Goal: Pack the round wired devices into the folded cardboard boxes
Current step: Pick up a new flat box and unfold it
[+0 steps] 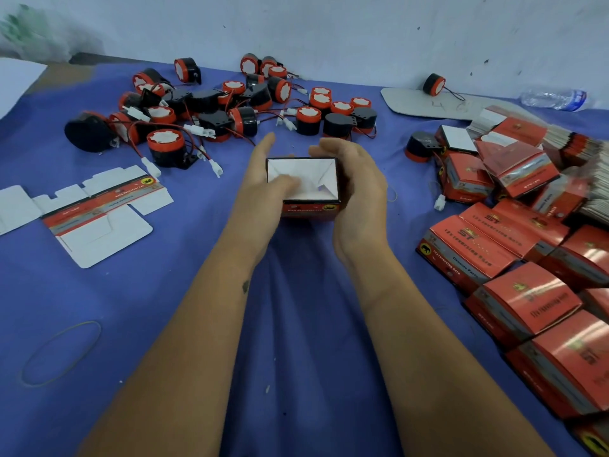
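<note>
A small red and black cardboard box (316,179) is held between both hands at the centre, its white folded flaps facing up. My left hand (260,186) grips its left side, the thumb pressing on the white flaps. My right hand (359,192) wraps round the right side with fingers curled over the far edge. Several round black and red wired devices (230,107) with white plugs lie in a heap on the blue cloth behind the box. One more device (433,84) sits alone at the back right.
An unfolded flat carton (99,212) lies at the left. Several folded red boxes (527,258) are piled at the right. A grey card sheet (412,100) and a plastic bottle (557,99) lie at the back right. A rubber band (61,352) lies front left.
</note>
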A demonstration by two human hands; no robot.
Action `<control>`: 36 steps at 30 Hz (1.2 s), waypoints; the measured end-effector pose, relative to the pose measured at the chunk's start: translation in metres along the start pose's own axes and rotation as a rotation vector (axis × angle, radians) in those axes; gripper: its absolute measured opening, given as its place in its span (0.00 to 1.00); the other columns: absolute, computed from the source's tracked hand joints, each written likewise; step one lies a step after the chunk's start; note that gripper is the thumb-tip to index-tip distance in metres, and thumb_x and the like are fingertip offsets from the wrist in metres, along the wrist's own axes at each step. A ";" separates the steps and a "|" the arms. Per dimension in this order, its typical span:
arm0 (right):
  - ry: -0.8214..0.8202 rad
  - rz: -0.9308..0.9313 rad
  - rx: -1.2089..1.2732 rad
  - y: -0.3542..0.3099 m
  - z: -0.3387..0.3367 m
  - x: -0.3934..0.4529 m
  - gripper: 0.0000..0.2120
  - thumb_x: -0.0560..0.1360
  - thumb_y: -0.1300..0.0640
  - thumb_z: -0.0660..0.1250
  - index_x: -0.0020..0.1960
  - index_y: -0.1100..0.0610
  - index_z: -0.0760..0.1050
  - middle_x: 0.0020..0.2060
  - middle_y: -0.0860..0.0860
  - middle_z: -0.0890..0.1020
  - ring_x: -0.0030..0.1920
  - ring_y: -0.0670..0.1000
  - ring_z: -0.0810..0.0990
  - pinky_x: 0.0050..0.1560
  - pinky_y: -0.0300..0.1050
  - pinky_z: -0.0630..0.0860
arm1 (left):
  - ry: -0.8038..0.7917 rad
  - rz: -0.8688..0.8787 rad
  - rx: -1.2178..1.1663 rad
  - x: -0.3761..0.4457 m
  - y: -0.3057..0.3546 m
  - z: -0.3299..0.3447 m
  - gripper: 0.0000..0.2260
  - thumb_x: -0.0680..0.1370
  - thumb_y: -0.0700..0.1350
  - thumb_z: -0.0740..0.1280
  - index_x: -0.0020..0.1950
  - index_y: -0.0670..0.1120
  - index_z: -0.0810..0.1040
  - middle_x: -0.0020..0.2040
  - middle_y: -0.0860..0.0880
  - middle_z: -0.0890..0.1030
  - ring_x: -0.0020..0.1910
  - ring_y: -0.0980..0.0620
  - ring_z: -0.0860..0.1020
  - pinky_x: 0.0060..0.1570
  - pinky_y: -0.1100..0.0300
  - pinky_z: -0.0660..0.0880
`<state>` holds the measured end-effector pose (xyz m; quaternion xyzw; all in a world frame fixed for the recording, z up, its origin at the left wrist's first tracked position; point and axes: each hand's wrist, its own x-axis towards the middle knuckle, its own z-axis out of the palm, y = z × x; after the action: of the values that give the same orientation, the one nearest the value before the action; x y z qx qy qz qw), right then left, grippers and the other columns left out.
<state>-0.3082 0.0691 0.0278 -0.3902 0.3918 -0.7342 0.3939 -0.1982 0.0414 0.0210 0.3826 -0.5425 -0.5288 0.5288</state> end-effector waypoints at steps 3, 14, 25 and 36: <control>0.112 0.032 0.016 0.003 -0.003 0.004 0.11 0.80 0.53 0.59 0.53 0.51 0.80 0.55 0.46 0.82 0.60 0.49 0.78 0.62 0.51 0.74 | -0.156 0.101 0.051 -0.001 0.000 -0.004 0.23 0.77 0.31 0.66 0.68 0.52 0.73 0.61 0.56 0.80 0.59 0.59 0.79 0.56 0.61 0.78; 0.081 0.234 -0.186 -0.005 -0.007 0.005 0.06 0.76 0.55 0.66 0.52 0.54 0.79 0.48 0.51 0.82 0.48 0.50 0.80 0.46 0.43 0.76 | 0.032 0.089 0.072 -0.005 0.003 0.008 0.37 0.74 0.51 0.65 0.79 0.60 0.51 0.80 0.58 0.54 0.78 0.58 0.55 0.74 0.55 0.61; 0.551 -0.020 -0.981 -0.005 -0.062 0.035 0.23 0.75 0.60 0.64 0.70 0.56 0.69 0.73 0.55 0.62 0.72 0.56 0.58 0.71 0.55 0.61 | 0.124 -0.003 0.184 0.011 -0.026 -0.004 0.24 0.70 0.43 0.77 0.61 0.53 0.70 0.54 0.60 0.78 0.47 0.70 0.77 0.42 0.73 0.73; 0.652 0.369 -1.314 -0.002 -0.088 0.061 0.20 0.76 0.57 0.61 0.66 0.64 0.68 0.71 0.64 0.62 0.69 0.64 0.62 0.70 0.52 0.56 | 0.156 0.073 0.304 0.013 -0.023 -0.006 0.27 0.66 0.46 0.80 0.57 0.58 0.68 0.55 0.61 0.77 0.51 0.67 0.76 0.42 0.76 0.72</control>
<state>-0.4102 0.0392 0.0111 -0.2360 0.9045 -0.3498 0.0610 -0.1973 0.0243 -0.0006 0.4782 -0.5868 -0.3899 0.5244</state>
